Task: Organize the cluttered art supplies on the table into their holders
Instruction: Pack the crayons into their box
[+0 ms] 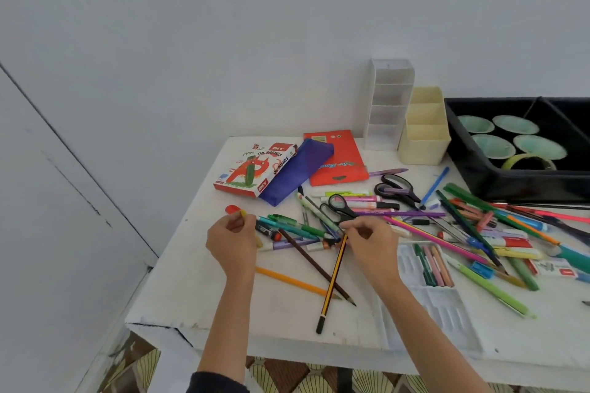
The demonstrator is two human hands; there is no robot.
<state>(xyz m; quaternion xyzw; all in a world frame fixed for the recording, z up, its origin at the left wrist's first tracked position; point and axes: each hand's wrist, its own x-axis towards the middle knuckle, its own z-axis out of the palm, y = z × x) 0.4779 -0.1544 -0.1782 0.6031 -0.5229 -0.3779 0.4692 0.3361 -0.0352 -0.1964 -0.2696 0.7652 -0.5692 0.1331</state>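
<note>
1. Since the striped pencil (326,306) lies crossed over a brown pencil (314,265) and an orange pencil (295,281), well in front of the cream holder (424,140), the right hand (372,241) takes it by its top end. Thumb and forefinger are curled in a pinch and the other fingers are tucked, prob. to lift it w/o dragging the two beneath.
2. Left hand (231,241), well in front and left of the cream holder, has its fingers curled round sth small and yellow (243,213); can't tell what. My guess is it's gathering bits while the R hand sorts pencils.
3. White palette (447,313) sits in front of the cream holder, w/ a few markers (431,265) in its slots.
4. Btwn the hands and the cream holder there's a thick heap of pens, markers and highlighters, w/ black scissors (346,217) lying on top. That heap stands in the way. A low carry could snag the scissor loops, so up-and-over looks safer.
5. Left of the cream holder: oil pastels box (252,169), blue pouch (297,174) leaning on it, red folder (341,159).
6. Cream holder stands at the back of the table (191,306) by the wall, a white tiered holder (388,112) just beside it on its left and a black tray (472,169) w/ green dishes (493,145) just right. Nearly all the supplies lie loose, so the job looks barely begun.
</note>
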